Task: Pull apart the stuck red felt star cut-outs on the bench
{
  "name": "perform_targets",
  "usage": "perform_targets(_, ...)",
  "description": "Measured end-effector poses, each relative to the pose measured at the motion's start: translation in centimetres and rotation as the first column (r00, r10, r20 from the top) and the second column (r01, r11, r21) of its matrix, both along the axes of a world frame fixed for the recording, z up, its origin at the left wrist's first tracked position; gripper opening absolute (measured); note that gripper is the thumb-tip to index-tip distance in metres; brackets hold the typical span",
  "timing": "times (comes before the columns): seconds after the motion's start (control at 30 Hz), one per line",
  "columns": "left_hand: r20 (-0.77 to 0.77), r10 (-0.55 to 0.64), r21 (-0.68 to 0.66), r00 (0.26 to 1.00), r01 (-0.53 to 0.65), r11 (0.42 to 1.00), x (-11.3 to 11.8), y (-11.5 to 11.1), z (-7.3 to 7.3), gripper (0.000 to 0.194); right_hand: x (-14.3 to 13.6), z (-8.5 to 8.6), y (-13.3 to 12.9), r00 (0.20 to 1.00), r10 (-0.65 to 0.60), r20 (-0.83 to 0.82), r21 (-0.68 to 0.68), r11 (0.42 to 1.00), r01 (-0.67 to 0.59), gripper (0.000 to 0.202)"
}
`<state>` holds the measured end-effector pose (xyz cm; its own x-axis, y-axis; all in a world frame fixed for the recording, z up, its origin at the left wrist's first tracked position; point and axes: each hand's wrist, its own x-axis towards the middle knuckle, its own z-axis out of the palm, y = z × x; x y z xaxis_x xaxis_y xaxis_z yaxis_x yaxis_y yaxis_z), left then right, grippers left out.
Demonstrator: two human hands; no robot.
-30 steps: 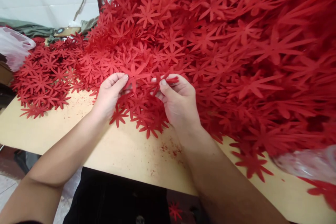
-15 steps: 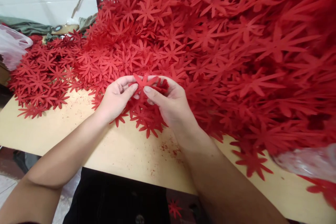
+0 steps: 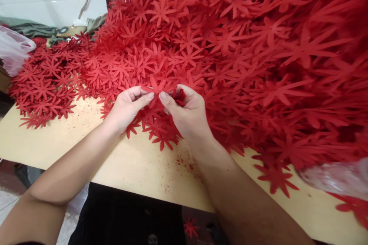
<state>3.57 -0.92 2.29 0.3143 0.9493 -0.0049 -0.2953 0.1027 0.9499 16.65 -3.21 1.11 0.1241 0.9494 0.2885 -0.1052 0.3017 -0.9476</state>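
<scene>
Between my two hands is a red flower-shaped cutout (image 3: 157, 85) with long narrow petals. My left hand (image 3: 129, 105) pinches its left side between thumb and fingers. My right hand (image 3: 188, 111) pinches its right side, the thumb tip close to the left thumb. A small bunch of folded red petals (image 3: 179, 96) is also tucked in the curled fingers of my right hand. Both hands are held just in front of a large heap of similar red cutouts (image 3: 189, 38). Some of the fingertips are hidden behind the cutout.
A smaller pile of red cutouts (image 3: 46, 84) lies at the left of the pale tabletop (image 3: 123, 168). Clear plastic (image 3: 339, 176) lies at the right edge, a white plastic bag (image 3: 14, 51) at far left. One cutout (image 3: 191, 227) is below the table edge.
The cutout between my hands has turned and tilted slightly, with its petals pointing differently. My fingers have shifted a little along it; the piles look the same.
</scene>
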Motion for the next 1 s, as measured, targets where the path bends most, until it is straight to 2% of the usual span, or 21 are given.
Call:
perform_targets(0.13,-0.096,0.080,0.109,0.992,-0.070,0.992,0.1,-0.1,0.2,0.025,0.0,0.2,-0.1,0.999,-0.009,0.043,0.001,1.000,0.009,0.040)
perform_targets(0.33,-0.185,0.094,0.106,0.978,-0.075,0.992,-0.2,0.0,0.2,0.028,0.0,0.0,0.0,0.999,-0.024,-0.027,-0.058,0.998,0.023,0.039)
perform_targets(0.43,-0.211,0.070,0.122,0.975,-0.045,0.992,-0.3,0.1,0.1,0.028,0.1,-0.1,0.2,0.998,0.017,-0.058,-0.079,0.997,-0.021,0.039)
perform_targets(0.63,-0.213,0.066,0.099,0.975,-0.046,0.994,-0.2,0.1,0.3,0.032,0.3,-0.3,0.5,0.994,0.051,-0.096,-0.060,0.997,-0.057,0.032)
perform_targets(0.83,-0.113,-0.026,0.029,0.993,0.029,0.999,-0.1,-0.2,0.2,0.036,0.1,-0.6,0.6,0.984,0.094,-0.154,-0.069,0.992,-0.106,0.030)
perform_targets(0.9,-0.089,-0.048,-0.004,0.995,0.048,0.999,-0.1,-0.2,0.0,0.033,-0.1,-0.7,0.7,0.983,0.073,-0.168,-0.074,0.993,-0.087,0.030)
perform_targets(1.0,-0.077,-0.064,-0.023,0.995,0.063,0.998,0.0,-0.2,-0.3,0.031,0.0,-0.9,0.8,0.984,-0.029,-0.173,-0.093,0.996,0.013,0.026)
